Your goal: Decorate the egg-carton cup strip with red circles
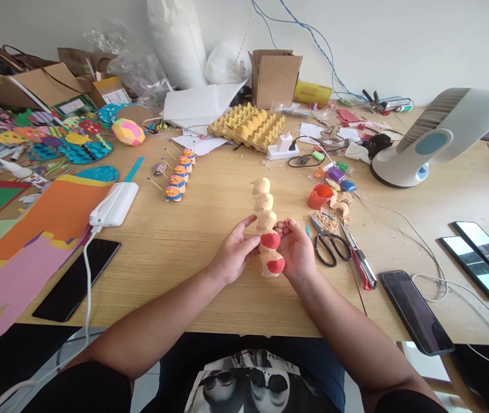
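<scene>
Between left hand [236,253] and right hand [297,250], bumpy strip [265,219]

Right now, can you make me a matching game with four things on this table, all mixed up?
Things:
1. Bumpy strip
2. Scissors
3. Egg tray
4. Cup

Clues:
A. Black-handled, lying beside the craft knife
B. Red all over
C. Pale with two red bumps, between the left hand and right hand
D. Yellow, in front of the upright brown box

Right pairs: 1-C, 2-A, 3-D, 4-B
</scene>
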Motion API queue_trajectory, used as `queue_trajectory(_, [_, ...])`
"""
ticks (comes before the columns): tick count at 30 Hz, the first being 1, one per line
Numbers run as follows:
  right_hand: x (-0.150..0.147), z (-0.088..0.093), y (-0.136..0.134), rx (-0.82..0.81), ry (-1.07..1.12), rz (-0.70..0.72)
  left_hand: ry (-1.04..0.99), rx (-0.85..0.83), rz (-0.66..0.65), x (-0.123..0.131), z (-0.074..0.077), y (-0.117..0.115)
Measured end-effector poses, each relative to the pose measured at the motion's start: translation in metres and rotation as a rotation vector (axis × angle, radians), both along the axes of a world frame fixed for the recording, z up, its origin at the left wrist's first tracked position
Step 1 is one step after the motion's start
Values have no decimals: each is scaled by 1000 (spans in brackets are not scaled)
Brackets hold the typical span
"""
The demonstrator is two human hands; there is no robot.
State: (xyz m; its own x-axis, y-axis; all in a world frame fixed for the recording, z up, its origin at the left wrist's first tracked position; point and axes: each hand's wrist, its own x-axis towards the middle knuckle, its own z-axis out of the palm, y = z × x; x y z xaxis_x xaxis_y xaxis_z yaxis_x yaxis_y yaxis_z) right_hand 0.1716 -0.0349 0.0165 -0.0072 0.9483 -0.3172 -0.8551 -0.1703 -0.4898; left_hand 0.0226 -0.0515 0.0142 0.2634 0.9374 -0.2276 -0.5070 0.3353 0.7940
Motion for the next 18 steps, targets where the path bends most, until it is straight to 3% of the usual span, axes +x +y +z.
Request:
queue_trajectory(10, [-2,0,0,4,-42,-20,29,62,31,1,-5,-1])
queue_trajectory(18, [-6,0,-4,84,-140,-60,194,155,125,2,-11,-6])
